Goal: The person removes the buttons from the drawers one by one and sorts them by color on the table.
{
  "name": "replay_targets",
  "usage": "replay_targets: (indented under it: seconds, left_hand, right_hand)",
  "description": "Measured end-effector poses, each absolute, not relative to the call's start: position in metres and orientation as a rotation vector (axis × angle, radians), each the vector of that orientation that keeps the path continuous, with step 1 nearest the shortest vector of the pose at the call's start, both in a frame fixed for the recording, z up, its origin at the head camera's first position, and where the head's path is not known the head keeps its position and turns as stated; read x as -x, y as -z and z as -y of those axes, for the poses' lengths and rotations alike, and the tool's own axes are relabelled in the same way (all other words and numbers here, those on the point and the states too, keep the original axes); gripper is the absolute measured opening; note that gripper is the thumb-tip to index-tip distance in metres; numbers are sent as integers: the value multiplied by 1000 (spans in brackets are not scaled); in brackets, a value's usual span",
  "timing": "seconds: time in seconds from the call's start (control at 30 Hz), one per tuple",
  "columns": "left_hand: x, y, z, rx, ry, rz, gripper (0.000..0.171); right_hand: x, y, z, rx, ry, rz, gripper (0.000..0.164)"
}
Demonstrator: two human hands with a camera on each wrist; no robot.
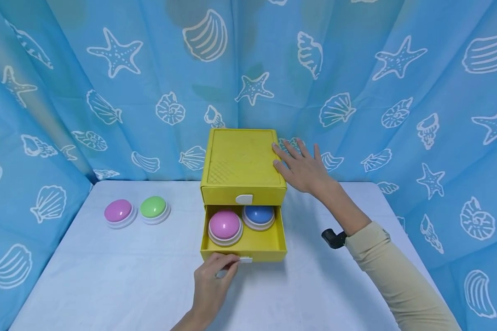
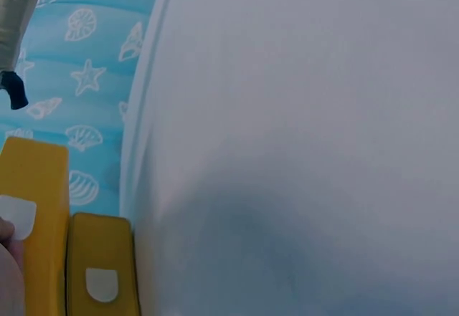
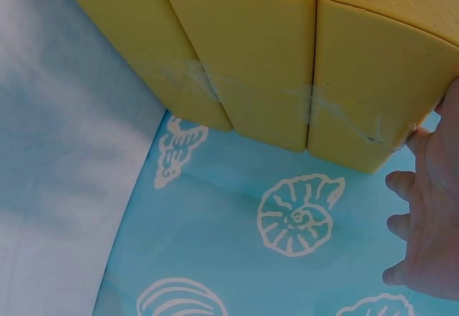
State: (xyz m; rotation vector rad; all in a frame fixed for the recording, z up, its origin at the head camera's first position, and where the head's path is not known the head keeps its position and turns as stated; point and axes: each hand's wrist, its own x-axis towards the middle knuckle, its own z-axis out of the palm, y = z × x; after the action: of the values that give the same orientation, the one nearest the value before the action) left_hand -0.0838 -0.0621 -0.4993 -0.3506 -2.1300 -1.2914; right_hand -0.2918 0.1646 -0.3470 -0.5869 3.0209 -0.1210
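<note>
A yellow drawer cabinet [image 1: 242, 158] stands at the back of the table, with one drawer [image 1: 265, 243] pulled out below its top drawer. Inside that drawer sit a pink dome button [image 1: 225, 225] and a blue dome button [image 1: 259, 216], both on white bases; the cabinet partly hides the blue one. My left hand [image 1: 213, 285] pinches the drawer's white tab handle [image 1: 245, 260]. With fingers spread, my right hand [image 1: 304, 168] rests against the cabinet's upper right side. In the right wrist view its fingertips [image 3: 398, 183] show beside the yellow side wall [image 3: 373, 101].
On the table's left lie another pink dome button [image 1: 118, 211] and a green dome button [image 1: 154, 209]. A closed lower drawer [image 2: 100, 251] with a white tab shows in the left wrist view. A blue shell-patterned curtain [image 1: 248, 69] hangs behind and beside the white table [image 1: 149, 276].
</note>
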Motion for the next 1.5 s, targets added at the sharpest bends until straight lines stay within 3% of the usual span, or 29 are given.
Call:
replay_targets:
  seconds: [0.63, 0.97, 1.5]
  left_hand:
    - [65, 502, 59, 345, 1259, 2085, 34]
    - [57, 502, 57, 268, 1259, 2172, 30]
    - [54, 491, 68, 353, 1416, 2135, 29]
  right_hand:
    - [292, 347, -165, 600, 143, -3025, 64]
    - [290, 347, -166, 614, 187, -3021, 63]
    - [292, 349, -167, 616, 193, -3019, 64]
